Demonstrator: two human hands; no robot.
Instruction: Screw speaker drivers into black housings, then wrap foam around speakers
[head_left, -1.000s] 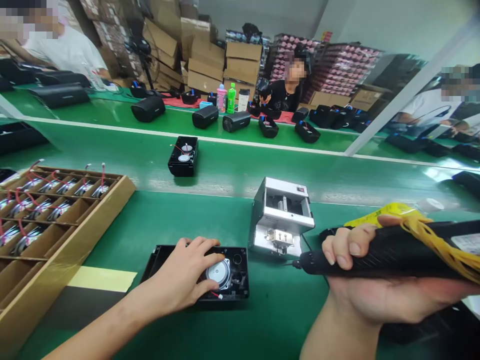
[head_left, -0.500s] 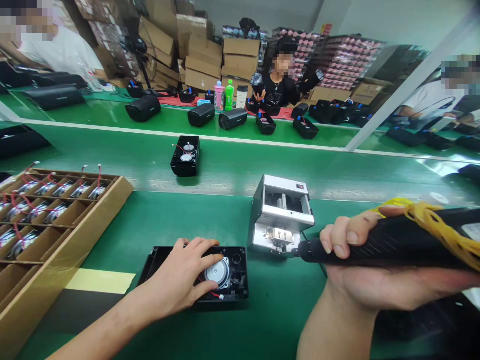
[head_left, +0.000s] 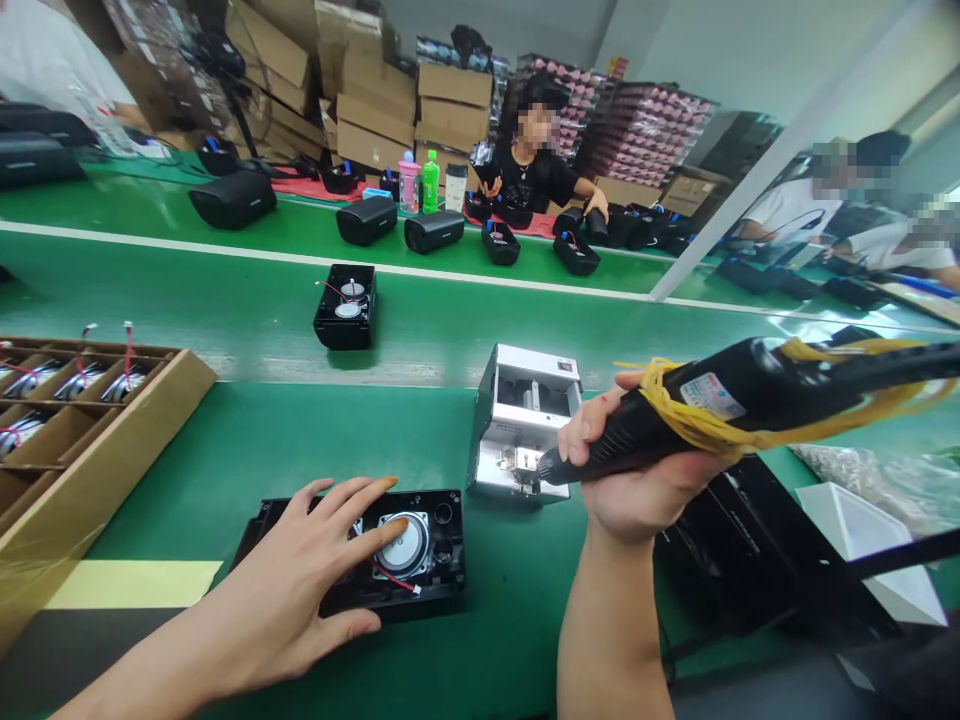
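My left hand (head_left: 319, 560) lies with fingers spread over a black speaker housing (head_left: 442, 570), its fingertips touching or just above a round silver speaker driver (head_left: 405, 545) set inside. A red wire with a white plug trails from that driver. My right hand (head_left: 634, 470) is wrapped round a black electric screwdriver (head_left: 630, 430) with yellow bands tied about its body. The screwdriver's tip end is at the front of a silver-grey screw feeder (head_left: 536, 410); whether the bit touches the feeder I cannot make out.
A cardboard divider box (head_left: 142, 420) of wired drivers stands at left, beside a yellow strip (head_left: 135, 584). Another open housing (head_left: 346, 308) sits farther back. At right are black panels (head_left: 735, 540) and a white tray (head_left: 862, 530). Across the bench, a person (head_left: 536, 160) handles black parts.
My left thumb has moved off the driver and the fingers have spread. The screwdriver has tilted, its rear end higher, with its front still at the feeder. The whole view has swung right.
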